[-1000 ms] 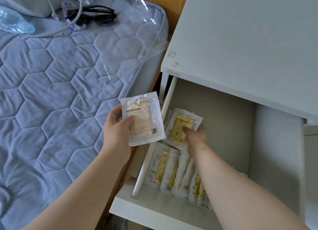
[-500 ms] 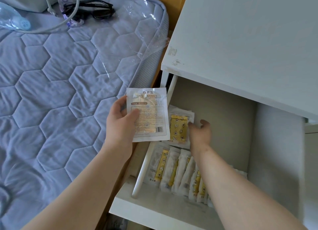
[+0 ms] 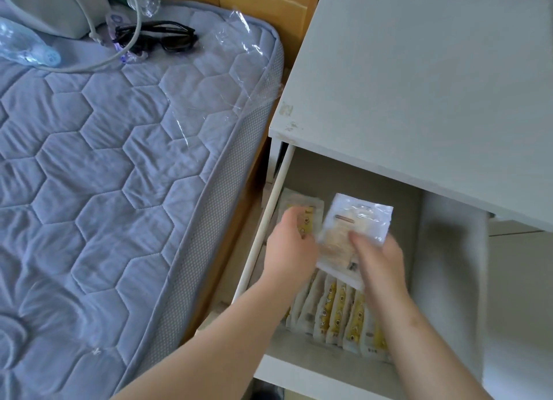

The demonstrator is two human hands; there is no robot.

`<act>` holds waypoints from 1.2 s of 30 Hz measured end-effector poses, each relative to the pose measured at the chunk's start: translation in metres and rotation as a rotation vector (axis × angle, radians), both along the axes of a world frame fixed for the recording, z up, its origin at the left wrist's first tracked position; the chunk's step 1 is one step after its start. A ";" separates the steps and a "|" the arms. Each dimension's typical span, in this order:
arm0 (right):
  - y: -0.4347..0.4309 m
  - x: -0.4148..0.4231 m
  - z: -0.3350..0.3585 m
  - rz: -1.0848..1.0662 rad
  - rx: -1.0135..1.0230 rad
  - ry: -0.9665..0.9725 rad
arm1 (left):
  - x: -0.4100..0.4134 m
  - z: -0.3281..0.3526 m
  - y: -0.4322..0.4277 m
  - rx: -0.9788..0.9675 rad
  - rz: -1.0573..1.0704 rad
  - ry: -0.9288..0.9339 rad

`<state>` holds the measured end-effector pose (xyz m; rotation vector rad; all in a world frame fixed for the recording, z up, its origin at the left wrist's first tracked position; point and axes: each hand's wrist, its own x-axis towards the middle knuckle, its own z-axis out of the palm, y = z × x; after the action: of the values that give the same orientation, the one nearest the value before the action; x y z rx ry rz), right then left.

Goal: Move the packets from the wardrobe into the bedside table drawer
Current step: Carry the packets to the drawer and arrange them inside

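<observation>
The bedside table drawer (image 3: 449,250) is pulled out. A row of yellow-and-white packets (image 3: 338,310) stands on edge along its front, and a flat stack of packets (image 3: 314,208) lies at the back left. A white packet (image 3: 359,220) is tilted above the drawer's middle, blurred. My right hand (image 3: 380,265) has its fingers on the packet's lower part. My left hand (image 3: 291,244) is inside the drawer at the packet's left edge, its fingers over the flat stack; its grip is hidden by blur.
The white bedside table top (image 3: 419,85) overhangs the drawer's back. To the left is a quilted blue mattress (image 3: 104,175) with black glasses (image 3: 161,39), a cable (image 3: 89,66), a plastic bottle (image 3: 27,51) and clear wrap (image 3: 239,43). The drawer's front panel (image 3: 314,378) lies below my arms.
The white packet moved right from beside the drawer's left rail into the drawer. My left hand followed it in, and my right hand left the flat stack and came onto the packet.
</observation>
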<state>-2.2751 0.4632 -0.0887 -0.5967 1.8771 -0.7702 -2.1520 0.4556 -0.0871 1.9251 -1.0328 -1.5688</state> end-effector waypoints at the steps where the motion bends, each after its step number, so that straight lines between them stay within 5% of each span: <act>1: -0.004 -0.005 -0.004 0.021 0.020 0.156 | 0.000 -0.007 0.000 0.046 -0.029 -0.032; 7: -0.032 -0.001 -0.062 0.377 0.032 0.500 | 0.002 -0.048 -0.012 0.188 -0.107 -0.133; 13: -0.047 0.017 -0.108 0.445 0.131 0.267 | -0.007 -0.084 -0.033 0.178 -0.283 -0.353; 18: -0.038 0.000 -0.121 0.471 0.199 0.471 | -0.010 -0.106 -0.035 0.159 -0.356 -0.388; 29: -0.027 0.006 -0.124 0.506 0.010 0.351 | -0.005 -0.098 -0.020 0.050 -0.666 -0.482; 33: -0.024 0.006 -0.123 0.580 0.089 0.524 | -0.005 -0.093 -0.020 0.056 -0.640 -0.472; 36: -0.021 0.007 -0.125 0.588 0.111 0.477 | -0.006 -0.090 -0.020 0.111 -0.666 -0.467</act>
<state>-2.2683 0.4418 -0.2133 -1.2695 1.9866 -0.1387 -2.1584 0.4354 -0.1771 2.2169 -1.9807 -1.5319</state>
